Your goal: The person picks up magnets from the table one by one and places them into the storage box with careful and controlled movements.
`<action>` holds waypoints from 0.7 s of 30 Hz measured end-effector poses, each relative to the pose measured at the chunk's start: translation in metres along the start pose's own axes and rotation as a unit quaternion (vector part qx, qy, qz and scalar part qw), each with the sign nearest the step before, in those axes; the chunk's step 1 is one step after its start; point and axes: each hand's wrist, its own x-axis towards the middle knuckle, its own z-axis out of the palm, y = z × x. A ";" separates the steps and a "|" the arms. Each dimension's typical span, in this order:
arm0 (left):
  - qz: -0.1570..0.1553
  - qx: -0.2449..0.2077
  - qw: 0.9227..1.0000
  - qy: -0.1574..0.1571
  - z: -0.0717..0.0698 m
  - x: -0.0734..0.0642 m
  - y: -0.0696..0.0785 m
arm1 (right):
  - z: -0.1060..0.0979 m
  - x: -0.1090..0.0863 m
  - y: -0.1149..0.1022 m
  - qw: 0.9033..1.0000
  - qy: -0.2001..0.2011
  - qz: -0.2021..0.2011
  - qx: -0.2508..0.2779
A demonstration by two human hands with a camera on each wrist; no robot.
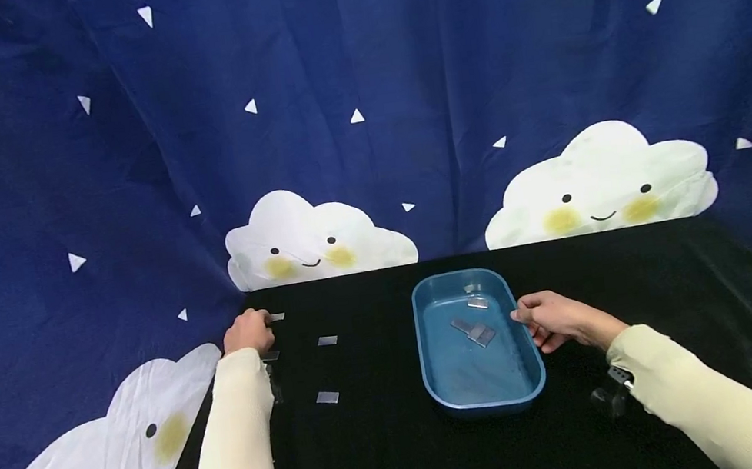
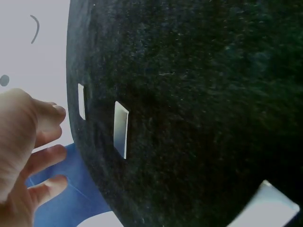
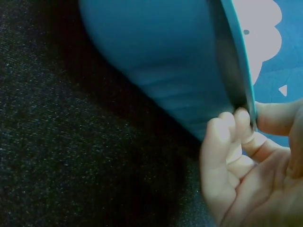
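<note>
My left hand (image 1: 248, 333) is at the far left of the black cloth, beside a small, shiny rectangular plate (image 1: 277, 317). In the left wrist view its fingers (image 2: 47, 158) are loosely bent, with nothing seen between them, and a pale plate (image 2: 81, 101) lies just past the fingertips. Another plate (image 2: 120, 130) lies closer to the camera. On the right, my right hand (image 1: 553, 319) pinches the side rim of a blue rectangular tub (image 1: 487, 405). The right wrist view shows the thumb over the rim (image 3: 248, 80) and curled fingers under it. Several similar plates (image 1: 481, 334) lie inside the tub.
More plates lie on the cloth between the left hand and the tub, one farther back (image 1: 328, 340) and one nearer (image 1: 328, 398). Another plate (image 1: 270, 356) is by the left wrist. A blue curtain (image 1: 399, 69) with white clouds hangs behind the black-covered table (image 1: 387, 457).
</note>
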 end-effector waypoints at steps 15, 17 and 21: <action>-0.030 0.009 0.999 -0.045 0.017 0.020 -0.016 | 0.003 0.003 0.001 1.000 0.000 0.013 0.000; -0.027 0.012 0.999 -0.042 0.019 0.023 -0.015 | 0.002 0.002 0.002 1.000 -0.001 0.015 0.003; -0.018 0.015 0.999 -0.032 0.025 0.031 -0.012 | -0.003 -0.001 0.004 1.000 -0.003 0.018 0.007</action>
